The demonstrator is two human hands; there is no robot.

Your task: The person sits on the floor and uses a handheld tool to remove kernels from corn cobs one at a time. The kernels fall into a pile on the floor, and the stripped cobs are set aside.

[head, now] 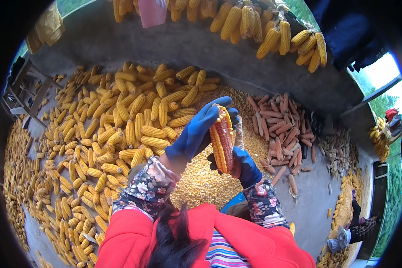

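Observation:
A partly shelled ear of corn (223, 142) is held upright between my two gloved hands. Strips of yellow kernels still run along its sides, and bare reddish cob shows between them. My left hand (199, 125), in a blue work glove, wraps the upper part from the left. My right hand (245, 166), gloved the same way, grips the lower end. Behind the ear, partly hidden, stands a pale cob-like object (239, 134) that I cannot identify. Below my hands lies a heap of loose corn kernels (204, 184).
Unshelled ears of corn (120, 110) cover the floor to the left. Bare cobs (284, 124) are piled at the right, beside dry husks (336, 154). Ears hang along the low concrete wall (147, 43). A wooden stand (30, 87) is at far left; another person (358, 227) is at lower right.

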